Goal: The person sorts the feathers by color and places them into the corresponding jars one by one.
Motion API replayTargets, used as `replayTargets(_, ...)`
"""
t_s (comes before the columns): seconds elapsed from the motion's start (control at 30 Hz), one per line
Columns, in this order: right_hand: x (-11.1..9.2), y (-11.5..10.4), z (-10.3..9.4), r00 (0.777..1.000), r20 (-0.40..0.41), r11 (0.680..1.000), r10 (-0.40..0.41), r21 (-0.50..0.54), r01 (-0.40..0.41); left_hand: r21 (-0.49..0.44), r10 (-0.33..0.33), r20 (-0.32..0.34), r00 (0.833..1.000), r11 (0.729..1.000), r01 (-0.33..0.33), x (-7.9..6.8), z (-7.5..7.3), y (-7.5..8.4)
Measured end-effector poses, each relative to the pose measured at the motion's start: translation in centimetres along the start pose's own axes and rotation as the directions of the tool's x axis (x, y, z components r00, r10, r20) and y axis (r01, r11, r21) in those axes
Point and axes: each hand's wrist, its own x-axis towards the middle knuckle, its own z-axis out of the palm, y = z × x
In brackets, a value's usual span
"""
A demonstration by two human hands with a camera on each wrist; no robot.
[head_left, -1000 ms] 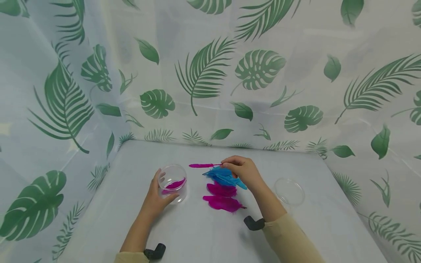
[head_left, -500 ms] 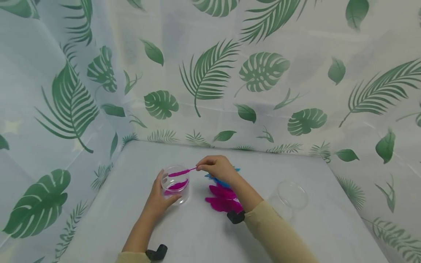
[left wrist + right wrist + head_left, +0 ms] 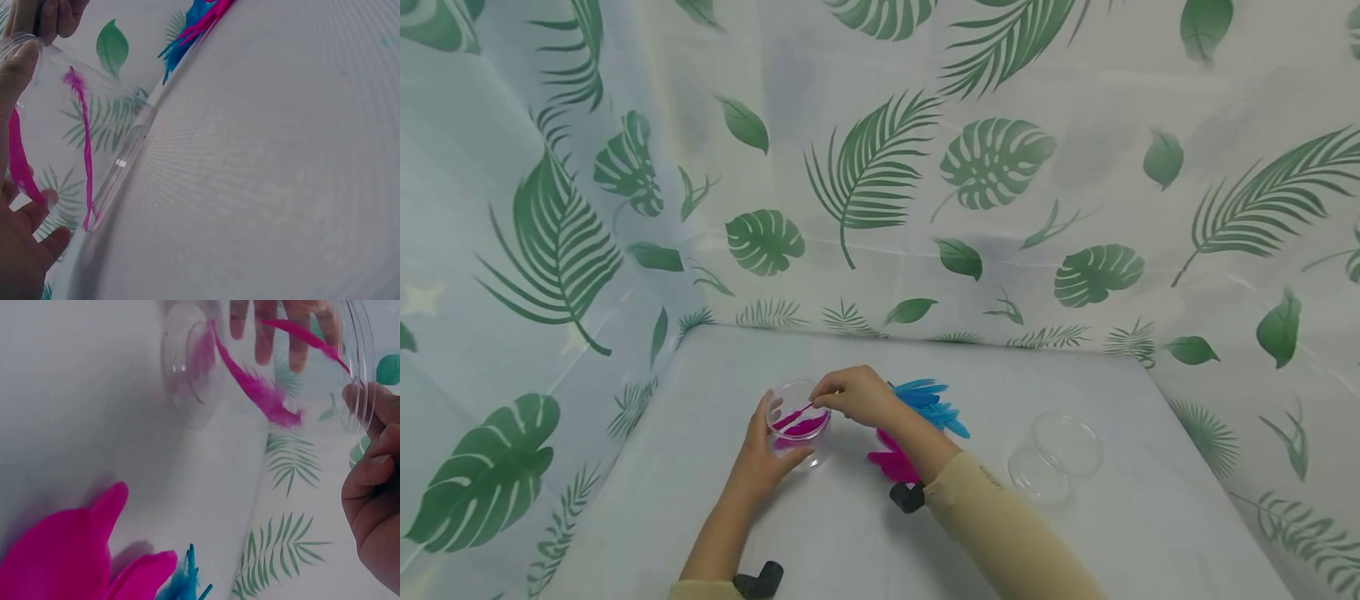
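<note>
Magenta feather (image 3: 306, 337), pinched at one end by the right hand (image 3: 856, 396), points toward the person's eight o'clock into the clear jar (image 3: 821, 448) the left hand (image 3: 762, 457) grips.

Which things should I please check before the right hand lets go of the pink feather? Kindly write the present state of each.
1. Left hand steadies the jar: ok, thumb and fingers hold its side.
2. Right hand has the pink feather: ok, pinched by the quill end.
3. The feather's soft part is inside the jar: ok.
4. The jar has no other feather inside: not ok, another pink feather is there.
5. The jar's bottom sits fully flat on the table: cannot tell.
</note>
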Motion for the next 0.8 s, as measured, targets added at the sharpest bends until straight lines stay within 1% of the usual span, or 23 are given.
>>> replayTargets(0.13, 0.4, -0.6, 0.9, 1.0, 0.009, 0.995, -0.014, -0.095, 0.015, 0.0, 0.002, -0.004, 1.0, 1.0, -0.002, 0.0, 0.0, 0.0)
replayTargets(0.3, 0.6, -1.1, 1.6, 0.999, 0.042, 0.988, -0.001, -0.153, 0.008, 0.012, 0.008, -0.005, 1.0, 1.0, -0.008, 0.0, 0.0, 0.1)
replayTargets(0.47, 0.7, -1.3, 1.7, 0.998, 0.061, 0.984, 0.01, -0.179, 0.001, 0.009, 0.009, -0.01, 1.0, 1.0, -0.009, 0.0, 0.0, 0.2)
replayTargets(0.63, 0.4, -1.3, 1.5, 0.998, 0.061, 0.978, -0.027, -0.204, 0.039, 0.016, 0.015, -0.012, 1.0, 1.0, -0.015, 0.0, 0.1, 0.1)
replayTargets(0.7, 0.1, -1.3, 1.3, 0.998, 0.046, 0.977, -0.04, -0.207, 0.048, 0.021, 0.022, -0.013, 1.0, 1.0, -0.021, 0.0, 0.1, 0.0)
replayTargets(0.8, -0.7, -0.9, 0.4, 0.999, 0.003, 0.983, -0.035, -0.18, 0.035, 0.023, 0.026, -0.015, 1.0, 0.999, -0.025, 0.1, 0.1, -0.2)
